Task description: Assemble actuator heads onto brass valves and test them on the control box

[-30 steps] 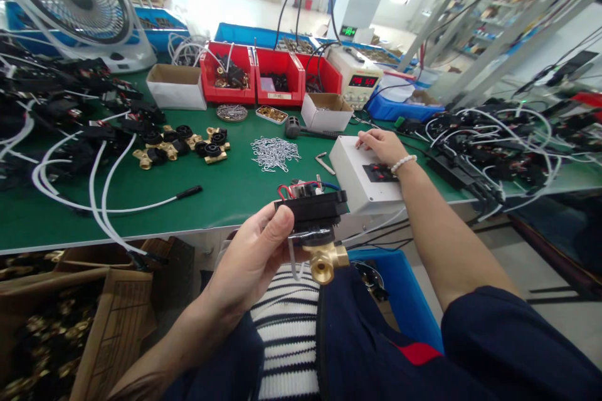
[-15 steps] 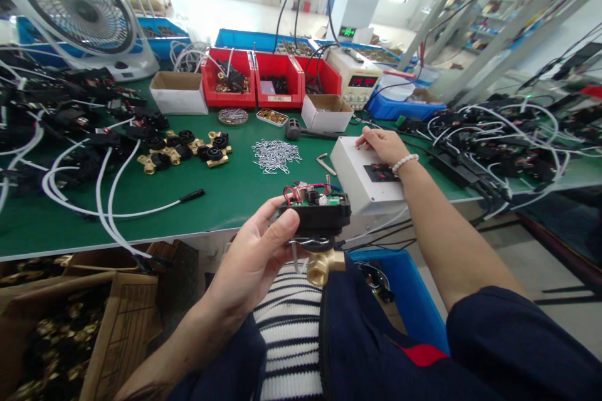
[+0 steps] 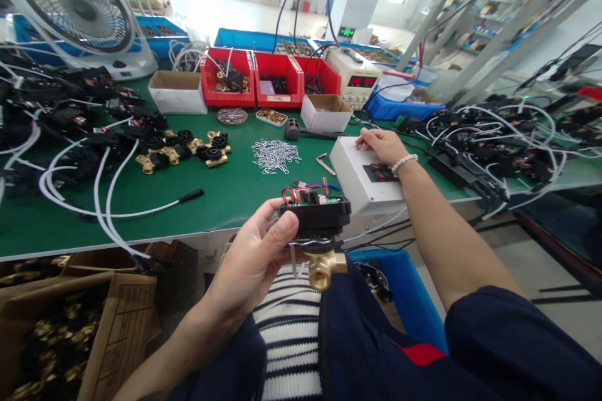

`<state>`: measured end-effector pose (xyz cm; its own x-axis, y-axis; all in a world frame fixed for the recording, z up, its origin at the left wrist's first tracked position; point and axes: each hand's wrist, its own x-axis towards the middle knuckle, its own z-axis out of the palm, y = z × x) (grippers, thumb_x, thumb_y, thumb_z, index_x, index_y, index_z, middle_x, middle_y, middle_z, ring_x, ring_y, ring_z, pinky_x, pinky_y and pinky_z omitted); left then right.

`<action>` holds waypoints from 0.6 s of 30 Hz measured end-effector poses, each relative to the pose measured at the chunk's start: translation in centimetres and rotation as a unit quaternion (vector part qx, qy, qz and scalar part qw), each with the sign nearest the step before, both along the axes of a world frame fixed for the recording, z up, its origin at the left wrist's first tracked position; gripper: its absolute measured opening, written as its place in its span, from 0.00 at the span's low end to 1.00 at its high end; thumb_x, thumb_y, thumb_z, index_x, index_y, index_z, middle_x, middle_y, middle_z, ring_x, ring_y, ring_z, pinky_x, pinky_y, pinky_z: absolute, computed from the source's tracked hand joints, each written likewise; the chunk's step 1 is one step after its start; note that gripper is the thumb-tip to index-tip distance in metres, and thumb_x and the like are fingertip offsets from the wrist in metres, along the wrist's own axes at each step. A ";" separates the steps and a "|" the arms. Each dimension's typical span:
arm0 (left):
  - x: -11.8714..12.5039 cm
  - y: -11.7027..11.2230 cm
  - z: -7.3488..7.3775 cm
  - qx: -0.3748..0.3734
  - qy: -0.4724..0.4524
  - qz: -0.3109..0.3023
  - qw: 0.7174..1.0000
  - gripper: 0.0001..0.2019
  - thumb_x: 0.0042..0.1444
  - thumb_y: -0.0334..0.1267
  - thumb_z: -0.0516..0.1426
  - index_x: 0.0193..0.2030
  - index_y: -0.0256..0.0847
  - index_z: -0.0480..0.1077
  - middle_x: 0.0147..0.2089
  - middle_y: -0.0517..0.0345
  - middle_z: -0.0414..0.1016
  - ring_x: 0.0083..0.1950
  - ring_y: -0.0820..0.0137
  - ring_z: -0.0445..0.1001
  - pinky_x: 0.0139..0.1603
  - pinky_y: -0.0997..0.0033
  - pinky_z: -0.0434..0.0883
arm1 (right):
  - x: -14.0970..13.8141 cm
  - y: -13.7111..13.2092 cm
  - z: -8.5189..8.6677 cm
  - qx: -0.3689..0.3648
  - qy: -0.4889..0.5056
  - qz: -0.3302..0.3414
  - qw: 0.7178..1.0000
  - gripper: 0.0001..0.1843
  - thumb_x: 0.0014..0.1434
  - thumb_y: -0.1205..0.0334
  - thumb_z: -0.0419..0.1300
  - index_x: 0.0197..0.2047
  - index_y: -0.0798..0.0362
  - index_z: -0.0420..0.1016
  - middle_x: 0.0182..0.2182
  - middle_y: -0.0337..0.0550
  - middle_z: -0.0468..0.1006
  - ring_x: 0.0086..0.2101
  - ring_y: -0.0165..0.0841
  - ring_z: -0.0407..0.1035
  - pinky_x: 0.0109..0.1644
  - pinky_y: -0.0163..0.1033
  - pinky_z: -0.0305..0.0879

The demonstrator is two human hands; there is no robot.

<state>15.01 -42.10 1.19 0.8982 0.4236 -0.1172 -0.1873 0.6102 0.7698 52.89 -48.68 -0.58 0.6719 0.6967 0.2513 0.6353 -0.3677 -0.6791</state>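
My left hand [image 3: 254,257] grips a valve assembly [image 3: 316,225] over my lap: a black open-topped actuator box with red and blue wires, mounted on a brass valve body [image 3: 324,268]. A white cable hangs from it. My right hand [image 3: 382,144] rests on top of a white switch box [image 3: 362,178] at the table's front edge, fingers curled down on its far end, beside a black panel with red switches.
On the green table [image 3: 226,194] lie a heap of metal clips [image 3: 275,155], brass valves with black caps [image 3: 188,147], white cables, red bins [image 3: 270,78], cardboard boxes, a power supply [image 3: 355,78] and a fan [image 3: 78,6]. A blue bin [image 3: 399,288] sits below.
The valve assembly in my left hand tilted slightly, showing more of its open top. My right hand stayed on the white box.
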 end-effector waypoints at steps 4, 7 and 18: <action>-0.1 -0.1 0.0 0.001 0.000 -0.001 1.000 0.27 0.56 0.52 0.65 0.55 0.36 0.70 0.42 0.47 0.82 0.39 0.61 0.82 0.37 0.69 0.77 | -0.2 0.0 0.2 -0.008 0.002 -0.003 1.000 0.31 0.57 0.32 0.58 0.27 0.54 0.79 0.29 0.48 0.83 0.30 0.34 0.73 0.40 0.38 0.68; 0.0 -0.1 -0.2 0.000 0.001 0.000 1.000 0.28 0.54 0.53 0.66 0.55 0.36 0.70 0.44 0.45 0.82 0.40 0.59 0.83 0.40 0.65 0.78 | -0.2 0.0 0.2 -0.007 0.005 -0.005 1.000 0.29 0.58 0.35 0.59 0.27 0.54 0.79 0.28 0.47 0.82 0.30 0.34 0.73 0.40 0.37 0.67; 0.2 -0.1 -0.1 -0.007 0.001 0.009 1.000 0.30 0.53 0.52 0.67 0.56 0.35 0.68 0.53 0.41 0.78 0.46 0.55 0.82 0.40 0.65 0.78 | -0.2 -0.1 0.4 -0.015 0.010 0.002 1.000 0.26 0.59 0.38 0.61 0.27 0.53 0.79 0.30 0.47 0.83 0.30 0.34 0.71 0.42 0.39 0.68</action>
<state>15.18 -42.21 1.13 0.8904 0.4376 -0.1249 -0.1966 0.6174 0.7617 52.68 -48.76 -0.17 0.6740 0.7058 0.2179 0.6236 -0.3856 -0.6800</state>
